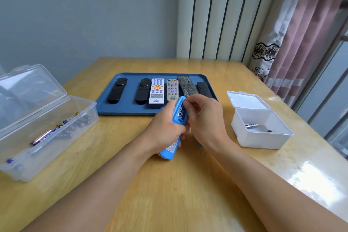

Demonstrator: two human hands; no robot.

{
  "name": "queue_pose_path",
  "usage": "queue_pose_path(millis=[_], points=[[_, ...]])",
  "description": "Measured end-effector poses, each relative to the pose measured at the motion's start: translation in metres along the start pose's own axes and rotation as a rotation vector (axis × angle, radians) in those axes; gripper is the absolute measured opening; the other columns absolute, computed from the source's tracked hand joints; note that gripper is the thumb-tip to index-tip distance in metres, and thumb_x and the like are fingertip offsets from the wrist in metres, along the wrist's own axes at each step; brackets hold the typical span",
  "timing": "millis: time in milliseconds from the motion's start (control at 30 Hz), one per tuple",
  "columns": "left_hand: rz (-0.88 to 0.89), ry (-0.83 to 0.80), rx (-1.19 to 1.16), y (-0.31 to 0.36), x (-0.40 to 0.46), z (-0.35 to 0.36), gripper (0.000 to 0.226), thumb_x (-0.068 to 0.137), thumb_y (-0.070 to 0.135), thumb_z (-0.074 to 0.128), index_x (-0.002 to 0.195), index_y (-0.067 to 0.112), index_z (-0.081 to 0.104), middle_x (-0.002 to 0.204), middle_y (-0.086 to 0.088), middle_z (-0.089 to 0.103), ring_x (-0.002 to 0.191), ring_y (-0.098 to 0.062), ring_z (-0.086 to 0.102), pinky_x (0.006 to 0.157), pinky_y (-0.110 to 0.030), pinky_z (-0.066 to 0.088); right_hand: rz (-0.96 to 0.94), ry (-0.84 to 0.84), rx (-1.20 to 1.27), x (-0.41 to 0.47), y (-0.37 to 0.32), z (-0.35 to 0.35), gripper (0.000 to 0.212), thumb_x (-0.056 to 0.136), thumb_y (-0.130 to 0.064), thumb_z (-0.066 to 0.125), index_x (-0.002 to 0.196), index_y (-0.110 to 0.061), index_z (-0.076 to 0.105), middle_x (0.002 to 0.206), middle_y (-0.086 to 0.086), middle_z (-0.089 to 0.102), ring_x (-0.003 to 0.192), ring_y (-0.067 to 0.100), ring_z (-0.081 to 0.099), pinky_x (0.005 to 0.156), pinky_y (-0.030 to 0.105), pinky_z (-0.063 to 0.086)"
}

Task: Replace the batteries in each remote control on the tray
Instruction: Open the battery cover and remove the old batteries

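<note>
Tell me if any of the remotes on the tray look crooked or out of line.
One does: the dark grey remote on the blue tray lies tilted, its far end leaning left, while the others lie roughly parallel. The white remote also seems to rest on a dark one beneath it.

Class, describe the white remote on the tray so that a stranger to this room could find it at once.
Start at the blue tray on the wooden table. Six remotes lie on it in a row; the white remote is third from the left, between a black remote and a grey remote. It alone has an orange button cluster among blue keys.
</note>
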State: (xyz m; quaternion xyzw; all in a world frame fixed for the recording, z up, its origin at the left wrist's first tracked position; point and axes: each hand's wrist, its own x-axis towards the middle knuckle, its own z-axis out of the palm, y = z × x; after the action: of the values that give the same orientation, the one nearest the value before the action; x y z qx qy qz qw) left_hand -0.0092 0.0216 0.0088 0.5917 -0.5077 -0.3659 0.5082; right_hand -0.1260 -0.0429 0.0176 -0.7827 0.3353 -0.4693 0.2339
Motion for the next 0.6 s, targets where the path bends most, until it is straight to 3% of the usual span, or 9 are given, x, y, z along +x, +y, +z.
queue_pose_path(millis=[267,500,600], points=[[-0.022,0.036,0.049,0.0025,0.0012,-0.0019,0.044,0.072,-0.001,0.059,0.112,0.018,0.056,0.080,-0.012,0.063,0.055,-0.026,0.063,0.049,-0.035,0.052,-0.030,-0.049,-0.140,0.0046,-0.0070,0.0018,0.019,0.097,-0.009,0.049,0.082,-0.007,0.061,0.081,0.004,0.063,0.077,0.022,0.057,0.070,0.043,0.049],[-0.029,0.031,0.052,0.0032,0.0002,0.0006,0.045,0.078,-0.015,0.054,0.110,0.016,0.055,0.067,-0.011,0.062,0.046,-0.023,0.059,0.045,-0.032,0.049,0.004,-0.086,-0.117,0.0074,-0.0046,0.0007,0.016,0.097,-0.009,0.045,0.087,-0.007,0.057,0.085,0.005,0.060,0.078,0.021,0.055,0.066,0.034,0.043],[-0.019,0.007,0.021,0.0035,-0.0017,0.0011,0.043,0.078,-0.012,0.059,0.110,0.017,0.056,0.062,-0.003,0.062,0.048,-0.024,0.059,0.045,-0.032,0.049,0.025,-0.086,-0.058,0.0079,-0.0012,-0.0002,0.019,0.097,-0.013,0.045,0.082,-0.011,0.054,0.076,-0.002,0.056,0.069,0.010,0.051,0.058,0.025,0.036]])
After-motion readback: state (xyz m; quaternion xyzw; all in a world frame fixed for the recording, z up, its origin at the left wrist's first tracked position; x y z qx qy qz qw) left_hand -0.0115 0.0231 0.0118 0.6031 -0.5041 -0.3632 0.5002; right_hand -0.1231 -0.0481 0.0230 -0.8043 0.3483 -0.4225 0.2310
